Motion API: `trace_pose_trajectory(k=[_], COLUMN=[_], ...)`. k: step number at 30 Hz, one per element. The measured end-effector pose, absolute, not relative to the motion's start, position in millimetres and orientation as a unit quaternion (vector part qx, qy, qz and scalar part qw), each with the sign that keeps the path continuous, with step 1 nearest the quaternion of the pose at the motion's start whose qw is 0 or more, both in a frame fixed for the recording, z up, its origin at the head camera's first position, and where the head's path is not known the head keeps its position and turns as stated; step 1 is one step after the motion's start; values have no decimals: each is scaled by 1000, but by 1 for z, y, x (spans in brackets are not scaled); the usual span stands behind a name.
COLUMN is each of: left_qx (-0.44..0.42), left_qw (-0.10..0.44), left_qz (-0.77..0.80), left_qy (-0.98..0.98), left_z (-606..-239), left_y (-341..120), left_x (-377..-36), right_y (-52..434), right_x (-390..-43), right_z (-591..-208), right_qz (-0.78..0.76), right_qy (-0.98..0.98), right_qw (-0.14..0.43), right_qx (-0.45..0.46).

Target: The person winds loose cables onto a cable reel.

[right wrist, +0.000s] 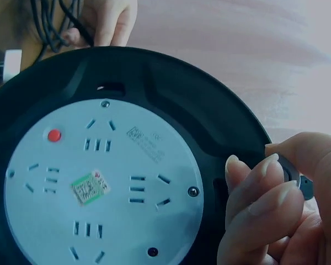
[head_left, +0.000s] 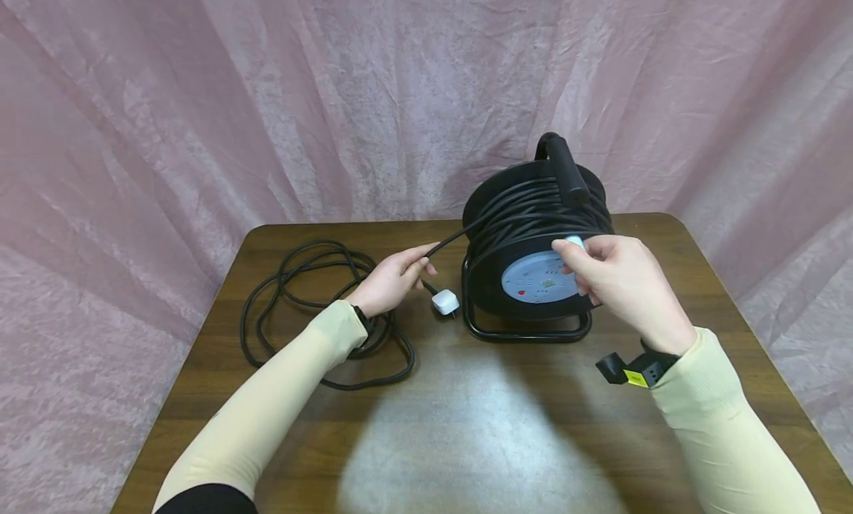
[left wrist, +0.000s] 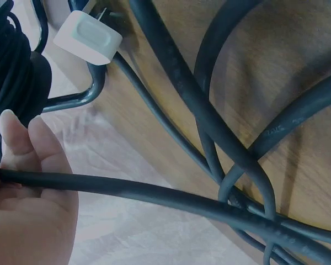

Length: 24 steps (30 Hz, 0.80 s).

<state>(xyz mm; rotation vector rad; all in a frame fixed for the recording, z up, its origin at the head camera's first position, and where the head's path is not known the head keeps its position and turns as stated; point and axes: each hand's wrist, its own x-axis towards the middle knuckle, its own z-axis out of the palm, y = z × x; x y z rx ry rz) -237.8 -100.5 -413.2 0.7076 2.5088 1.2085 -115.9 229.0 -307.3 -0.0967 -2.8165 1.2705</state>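
A black cable reel [head_left: 485, 288] stands on the table with much cable wound on its drum. On its front face is a pale blue socket panel [right wrist: 124, 212] with a red button. The left hand [head_left: 392, 283] is left of the reel and holds the black cable [left wrist: 154, 192] between thumb and fingers, where it runs up to the drum. The right hand [head_left: 616, 277] pinches a small knob [right wrist: 306, 186] at the edge of the reel's front disc; its fingers hide part of it. A white plug [head_left: 445, 301] lies between the left hand and the reel.
Loose loops of cable [head_left: 363, 386] lie on the wooden table [head_left: 320, 440] at the left, partly beneath the left forearm. The reel has a carrying handle [head_left: 566, 169] on top and a tubular stand [head_left: 526, 336]. A pink curtain [head_left: 400, 92] hangs behind the table.
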Motion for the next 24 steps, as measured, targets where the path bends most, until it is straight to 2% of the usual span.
trace_pose_trajectory(k=[14, 24], left_qx=[243, 237], left_qw=[133, 136], left_qz=[421, 406], left_qy=[864, 872], left_z=[-417, -418], left_y=[-97, -96], left_x=[-238, -239], right_y=[242, 260], right_x=[-109, -106], right_z=[-308, -314], right_qz=[349, 336], right_qy=[-934, -938], right_qw=[65, 61], right_qx=[-41, -52])
